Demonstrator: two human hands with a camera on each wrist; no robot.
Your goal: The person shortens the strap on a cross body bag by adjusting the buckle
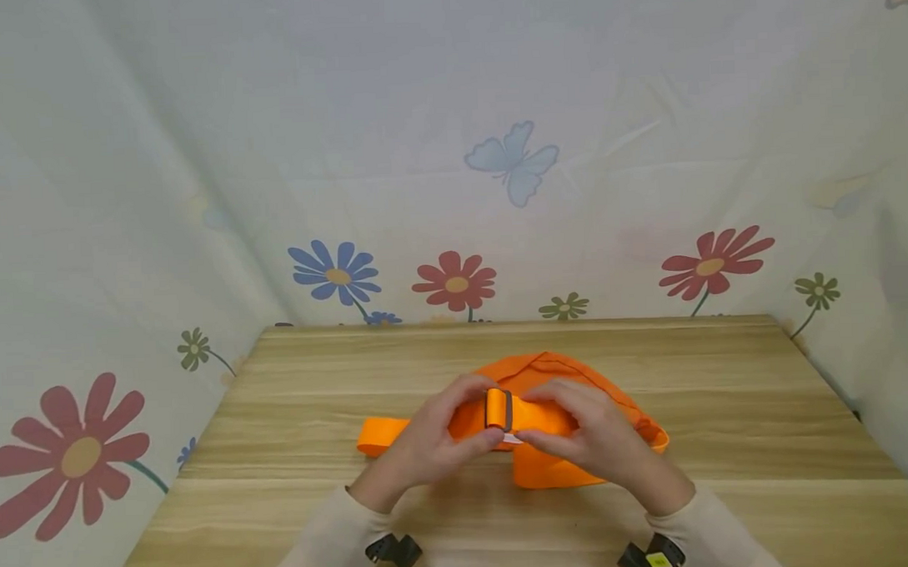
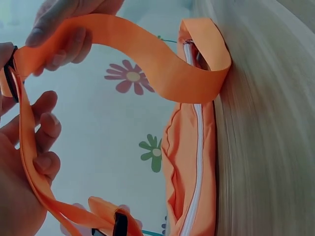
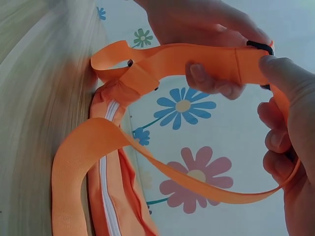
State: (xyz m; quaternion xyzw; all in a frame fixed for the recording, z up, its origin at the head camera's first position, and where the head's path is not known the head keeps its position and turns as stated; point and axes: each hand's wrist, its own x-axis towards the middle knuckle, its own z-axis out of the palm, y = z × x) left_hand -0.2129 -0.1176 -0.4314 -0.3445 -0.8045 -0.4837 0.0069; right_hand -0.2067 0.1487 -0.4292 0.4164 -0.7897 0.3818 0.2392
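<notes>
An orange waist bag (image 1: 550,368) with a white zipper (image 2: 199,147) lies on the table behind the hands. Its strap (image 3: 211,59) is raised in front and runs through a black slider buckle (image 1: 508,410). My left hand (image 1: 447,425) grips the strap on the buckle's left side, thumb below and fingers above. Close to the buckle's other side, my right hand (image 1: 590,433) pinches the strap between thumb and fingers. A loop of strap (image 2: 197,83) hangs down to the table beside the bag. Part of the bag is hidden behind the hands.
The wooden table (image 1: 314,372) reaches back to a pale curtain (image 1: 389,152) printed with flowers and a butterfly. Another strap loop (image 1: 380,434) sticks out on the left. Small black devices (image 1: 393,553) sit at both wrists.
</notes>
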